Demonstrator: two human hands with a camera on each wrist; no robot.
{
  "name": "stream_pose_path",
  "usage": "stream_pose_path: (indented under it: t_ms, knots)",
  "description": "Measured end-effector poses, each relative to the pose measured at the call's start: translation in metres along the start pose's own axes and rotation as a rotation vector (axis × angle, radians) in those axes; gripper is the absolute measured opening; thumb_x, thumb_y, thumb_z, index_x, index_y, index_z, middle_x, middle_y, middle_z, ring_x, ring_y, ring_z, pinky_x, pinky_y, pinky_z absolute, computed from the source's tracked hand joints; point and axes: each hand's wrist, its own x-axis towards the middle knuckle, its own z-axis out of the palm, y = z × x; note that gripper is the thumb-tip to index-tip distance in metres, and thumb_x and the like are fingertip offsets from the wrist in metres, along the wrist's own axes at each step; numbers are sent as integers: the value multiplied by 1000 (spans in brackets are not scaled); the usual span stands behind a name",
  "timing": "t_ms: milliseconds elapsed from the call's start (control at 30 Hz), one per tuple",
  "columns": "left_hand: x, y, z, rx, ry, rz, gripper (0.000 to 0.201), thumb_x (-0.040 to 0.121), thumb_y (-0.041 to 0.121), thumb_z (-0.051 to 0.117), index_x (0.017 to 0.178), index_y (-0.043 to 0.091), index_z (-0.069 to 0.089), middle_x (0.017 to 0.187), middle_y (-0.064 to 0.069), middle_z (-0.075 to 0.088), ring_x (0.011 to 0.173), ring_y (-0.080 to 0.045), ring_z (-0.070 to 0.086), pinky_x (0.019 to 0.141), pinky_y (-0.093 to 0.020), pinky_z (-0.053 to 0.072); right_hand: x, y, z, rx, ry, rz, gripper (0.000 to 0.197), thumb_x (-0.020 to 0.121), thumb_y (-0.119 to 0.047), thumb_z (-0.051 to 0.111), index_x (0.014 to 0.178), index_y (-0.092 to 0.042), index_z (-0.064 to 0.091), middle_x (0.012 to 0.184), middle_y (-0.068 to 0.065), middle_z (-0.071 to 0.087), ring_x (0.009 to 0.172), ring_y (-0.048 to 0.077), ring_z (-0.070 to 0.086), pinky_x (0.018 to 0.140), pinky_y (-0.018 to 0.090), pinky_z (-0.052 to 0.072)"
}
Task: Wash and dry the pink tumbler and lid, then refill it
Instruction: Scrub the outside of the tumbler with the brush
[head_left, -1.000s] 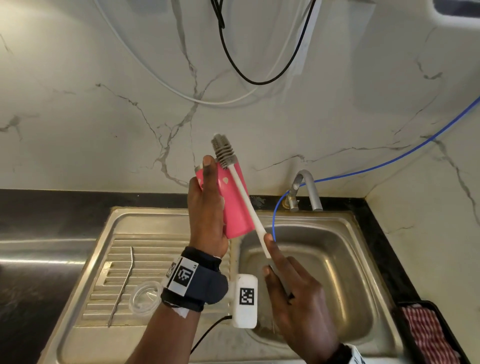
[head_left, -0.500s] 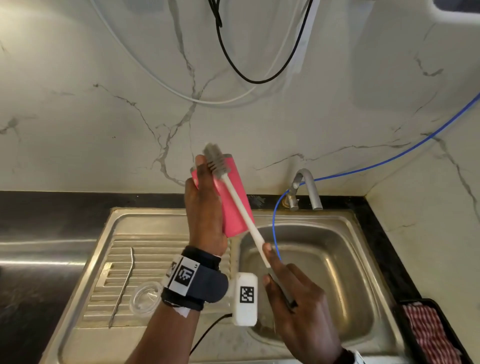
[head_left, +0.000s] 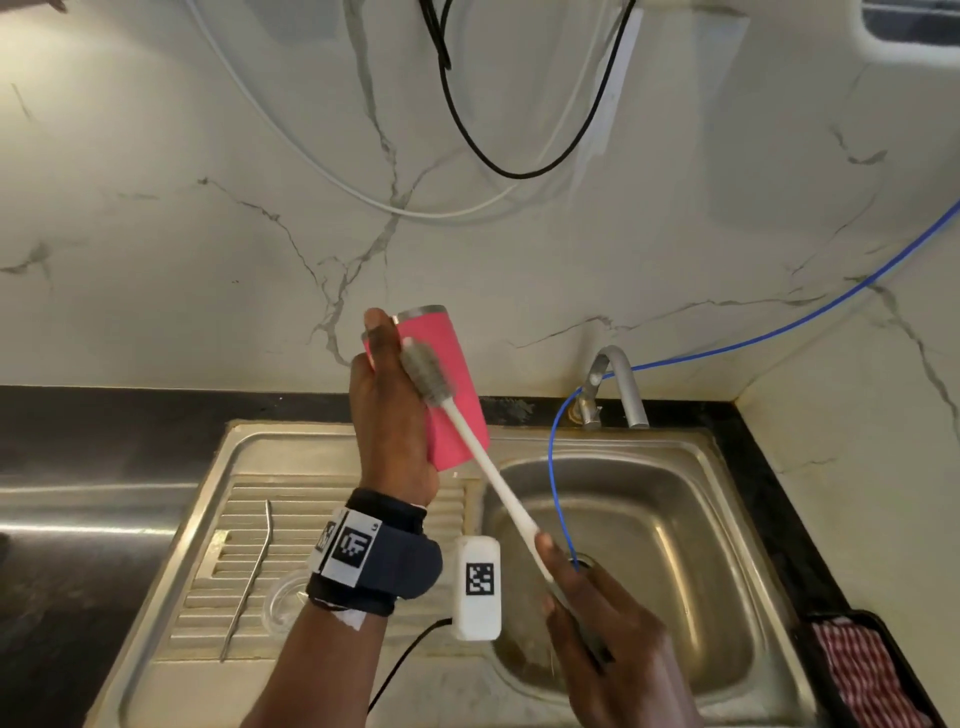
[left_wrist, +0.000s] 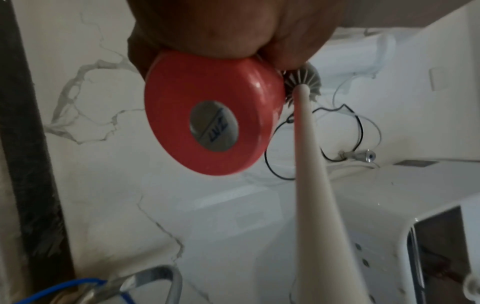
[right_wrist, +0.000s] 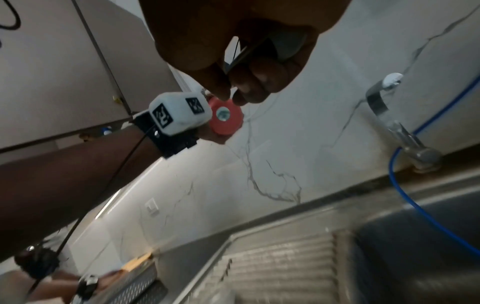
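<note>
White plastic, the brush (head_left: 470, 447) handle sits in the curled fingers of the right hand (head_left: 608, 639) at lower centre, likely for reach; its bristles lie against the pink tumbler (head_left: 441, 384) wall. The left hand (head_left: 392, 415) wraps that tumbler mid-frame, rim up, above the sink (head_left: 665, 545) so drips probably fall in. The basin below gives free room; the tap (head_left: 618, 384) and blue hose (head_left: 558, 493) crowd the right. At lower left, the clear lid (head_left: 280, 605) and steel straw (head_left: 249, 571) rest on the drainer.
</note>
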Motion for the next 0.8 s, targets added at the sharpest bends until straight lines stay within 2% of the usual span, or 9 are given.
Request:
stream_pose_path:
  t_ms: [100,200,267,333,400,500,600,667,800]
  knots:
    - [-2,5,-4,-12,10,26,63,97,80,43,128,27,58,115,-15,72,103,-36,76,88,-57,64,-8,-3,-4,-14,-15,22,68,86,-20,73,146,-48,54,94,-13,66,62,0,57,66,3,45]
    - [-15,-7,5,23,-27,5,65,94,82,43,129,29,58,119,-6,71,106,-29,75,92,-59,63,13,-1,0,-7,22,4,65,94,-20,67,152,-41,48,83,-15,53,59,5,53,60,12,47]
    - [-19,-7,8,23,-36,13,64,93,84,43,129,33,59,122,-4,71,107,-27,75,94,-60,62,20,-2,2,9,41,7,64,96,-19,66,153,-40,47,82,-15,51,58,7,52,58,18,48]
    - [-13,-3,6,15,-17,19,65,94,85,42,127,32,59,119,-5,71,105,-27,75,94,-60,62,11,-3,0,10,37,9,59,97,-26,65,151,-42,49,85,-14,56,61,5,54,60,16,49]
    - [-9,1,3,9,7,33,65,97,81,39,127,26,58,111,-7,71,98,-27,77,91,-59,63,-4,-4,-4,45,31,32,59,95,-28,68,148,-46,52,95,-9,66,68,8,64,65,13,51]
    - [-17,1,5,7,-26,30,68,92,82,41,125,25,59,110,-5,71,101,-29,77,92,-56,64,4,-2,-3,40,29,46,68,91,-21,69,151,-46,48,86,-12,60,61,2,57,62,10,47]
    - [-24,-4,10,7,-54,15,62,87,84,44,120,35,61,120,-7,71,107,-28,75,96,-59,61,20,2,2,24,58,15,70,93,-16,68,155,-39,44,84,-12,58,60,8,55,57,21,48]
    - [-21,1,9,-1,-40,17,62,88,84,42,121,35,60,123,-11,70,106,-28,75,96,-59,61,16,0,2,41,51,28,67,94,-20,67,154,-42,45,86,-11,60,64,9,59,60,21,51]
    - [-13,7,1,-39,-1,15,70,92,82,42,131,27,57,122,-13,71,105,-31,76,91,-55,63,-5,-5,-2,103,27,76,61,95,-26,69,149,-46,51,98,-3,69,76,8,67,71,12,52]
